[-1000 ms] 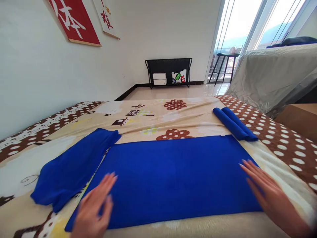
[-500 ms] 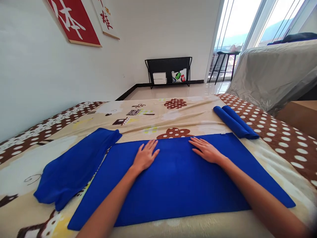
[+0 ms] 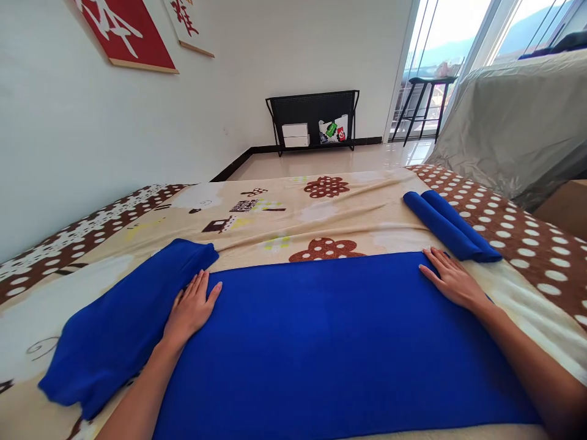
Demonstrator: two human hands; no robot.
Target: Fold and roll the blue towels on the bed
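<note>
A large blue cloth (image 3: 325, 342) lies spread flat on the patterned bed cover (image 3: 284, 214). My left hand (image 3: 192, 305) rests flat with fingers apart on the cloth's far left corner, touching a crumpled blue cloth (image 3: 119, 324) beside it. My right hand (image 3: 452, 280) lies flat on the far right corner, just in front of two rolled blue cloths (image 3: 452, 225). Neither hand grips anything.
A white wall runs along the left. Beyond the bed stand a black rack (image 3: 314, 119) with boxes, a black stool (image 3: 424, 101) by the window, and a grey covered piece of furniture (image 3: 513, 116) at the right. A brown box (image 3: 566, 205) sits at the right edge.
Both hands slid outward along the far edge of the flat cloth, from its middle to its two far corners. The view has tilted down a little.
</note>
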